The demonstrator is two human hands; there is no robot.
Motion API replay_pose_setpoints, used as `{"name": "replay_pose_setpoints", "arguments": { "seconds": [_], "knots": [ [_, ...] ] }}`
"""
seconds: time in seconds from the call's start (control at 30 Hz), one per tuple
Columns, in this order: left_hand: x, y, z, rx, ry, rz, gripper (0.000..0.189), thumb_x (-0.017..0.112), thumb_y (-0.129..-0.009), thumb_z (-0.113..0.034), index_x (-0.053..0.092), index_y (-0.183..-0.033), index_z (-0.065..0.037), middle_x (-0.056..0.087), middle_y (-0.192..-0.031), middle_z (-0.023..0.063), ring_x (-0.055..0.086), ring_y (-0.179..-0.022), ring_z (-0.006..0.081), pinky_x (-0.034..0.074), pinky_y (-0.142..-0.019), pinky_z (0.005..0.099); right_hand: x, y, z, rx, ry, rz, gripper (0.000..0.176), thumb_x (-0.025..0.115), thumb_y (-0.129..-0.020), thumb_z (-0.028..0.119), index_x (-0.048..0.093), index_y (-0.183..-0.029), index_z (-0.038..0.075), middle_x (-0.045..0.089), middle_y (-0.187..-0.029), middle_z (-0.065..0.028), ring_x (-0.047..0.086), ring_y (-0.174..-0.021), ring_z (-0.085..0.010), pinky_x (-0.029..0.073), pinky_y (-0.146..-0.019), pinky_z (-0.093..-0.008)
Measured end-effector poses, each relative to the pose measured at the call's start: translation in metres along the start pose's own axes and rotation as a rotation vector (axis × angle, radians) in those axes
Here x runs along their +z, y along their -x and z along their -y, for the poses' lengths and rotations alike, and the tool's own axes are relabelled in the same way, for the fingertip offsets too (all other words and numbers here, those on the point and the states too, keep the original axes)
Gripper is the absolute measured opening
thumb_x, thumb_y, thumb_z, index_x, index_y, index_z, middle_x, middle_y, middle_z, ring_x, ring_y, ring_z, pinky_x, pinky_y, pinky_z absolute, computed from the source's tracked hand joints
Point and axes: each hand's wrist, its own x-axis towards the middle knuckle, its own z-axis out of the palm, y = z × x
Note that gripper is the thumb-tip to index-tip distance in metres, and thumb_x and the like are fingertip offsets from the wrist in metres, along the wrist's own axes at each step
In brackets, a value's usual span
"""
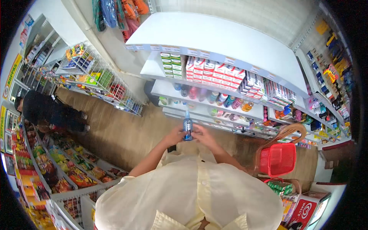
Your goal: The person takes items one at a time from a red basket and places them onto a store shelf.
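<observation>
Head view: a blue bottle (187,128) is held upright just in front of the toiletries shelf (230,42). The left hand (174,135) and right hand (203,135) each have their grip clamped on its sides. Steady, even pressure seems best for keeping it upright. A red basket (280,158) hangs below the shelf.

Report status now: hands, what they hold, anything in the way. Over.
Both closed: left hand and right hand grip small blue bottle, upright. Off right, red basket, untouched. Far left, another person, well apart.

bottle (187,128): 1 | hands (174,135) (204,136): 2 | baskets (281,159): 1 (perhaps 2)
</observation>
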Motion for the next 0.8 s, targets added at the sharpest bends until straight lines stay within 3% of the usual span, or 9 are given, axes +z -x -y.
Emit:
{"name": "replay_pose_setpoints", "arguments": {
  "seconds": [0.17, 0.23, 0.37, 0.43, 0.57, 0.63, 0.77, 0.8],
  "knots": [
    [-0.068, -0.023, 0.021, 0.014, 0.056, 0.094, 0.03, 0.052, -0.084, -0.017, 0.049, -0.112, -0.006, 0.059, -0.075, 0.0076, 0.055, -0.057, 0.0131, 0.046, -0.052, 0.0265, 0.048, -0.04, 0.017, 0.032, -0.038, -0.06, 0.05, 0.06, -0.08, 0.021, 0.041, -0.126, 0.018, 0.055, -0.094, -0.0069, 0.055, -0.079, -0.0131, 0.044, -0.061, -0.0252],
    [-0.091, -0.026, 0.01, -0.078, -0.063, 0.108, 0.032, 0.052, -0.083, -0.016, 0.049, -0.113, -0.005, 0.059, -0.078, 0.0085, 0.056, -0.063, 0.0143, 0.047, -0.054, 0.0279, 0.063, -0.058, 0.015, 0.0, -0.04, -0.083, 0.05, 0.06, -0.08, 0.022, 0.041, -0.126, 0.017, 0.055, -0.092, -0.0068, 0.054, -0.079, -0.0125, 0.044, -0.061, -0.0257],
    [-0.127, -0.047, 0.023, -0.018, -0.035, 0.151, 0.036, 0.054, -0.081, -0.013, 0.048, -0.115, -0.004, 0.06, -0.086, 0.0119, 0.059, -0.072, 0.0182, 0.049, -0.06, 0.0285, 0.085, -0.095, -0.003, -0.029, -0.055, -0.184, 0.05, 0.061, -0.078, 0.014, 0.043, -0.125, 0.014, 0.06, -0.091, -0.0102, 0.057, -0.076, -0.014, 0.046, -0.063, -0.0259],
    [-0.142, -0.073, 0.052, 0.538, -0.344, 0.071, 0.041, 0.054, -0.083, -0.01, 0.042, -0.122, -0.003, 0.061, -0.086, 0.012, 0.058, -0.069, 0.0148, 0.046, -0.057, 0.0268, 0.095, -0.112, 0.0, -0.086, 0.075, -0.285, 0.049, 0.06, -0.077, 0.01, 0.044, -0.123, 0.012, 0.06, -0.091, -0.0109, 0.058, -0.079, -0.0151, 0.047, -0.065, -0.0267],
    [-0.151, -0.088, 0.036, 0.327, -0.213, -0.022, 0.043, 0.056, -0.08, -0.008, 0.043, -0.12, 0.0, 0.061, -0.088, 0.0115, 0.059, -0.072, 0.0168, 0.047, -0.06, 0.0288, 0.104, -0.146, 0.008, -0.183, 0.059, -0.362, 0.05, 0.06, -0.075, 0.006, 0.043, -0.122, 0.011, 0.059, -0.093, -0.0106, 0.058, -0.082, -0.0168, 0.047, -0.067, -0.0284],
    [-0.154, -0.102, 0.035, 0.225, -0.107, -0.113, 0.035, 0.059, -0.076, -0.007, 0.053, -0.11, -0.005, 0.058, -0.101, 0.0176, 0.06, -0.087, 0.0253, 0.048, -0.072, 0.0346, 0.101, -0.163, 0.01, -0.14, -0.04, -0.361, 0.052, 0.059, -0.076, 0.008, 0.04, -0.124, 0.01, 0.056, -0.1, -0.0125, 0.053, -0.094, -0.0191, 0.045, -0.077, -0.0311],
    [-0.164, -0.133, 0.024, 0.163, -0.299, -0.154, 0.035, 0.059, -0.075, -0.006, 0.053, -0.11, -0.005, 0.059, -0.1, 0.0181, 0.06, -0.09, 0.0241, 0.048, -0.072, 0.0335, 0.094, -0.197, 0.01, -0.177, -0.005, -0.426, 0.052, 0.058, -0.077, 0.007, 0.039, -0.125, 0.01, 0.056, -0.102, -0.013, 0.053, -0.098, -0.0202, 0.045, -0.079, -0.0316],
    [-0.165, -0.144, 0.026, 0.289, -0.306, -0.179, 0.036, 0.059, -0.075, -0.005, 0.053, -0.11, -0.005, 0.059, -0.1, 0.018, 0.06, -0.089, 0.0233, 0.049, -0.071, 0.0328, 0.091, -0.207, 0.007, -0.169, -0.02, -0.454, 0.053, 0.057, -0.077, 0.005, 0.037, -0.126, 0.009, 0.054, -0.104, -0.0129, 0.052, -0.099, -0.0204, 0.045, -0.08, -0.0313]
  ]
}}
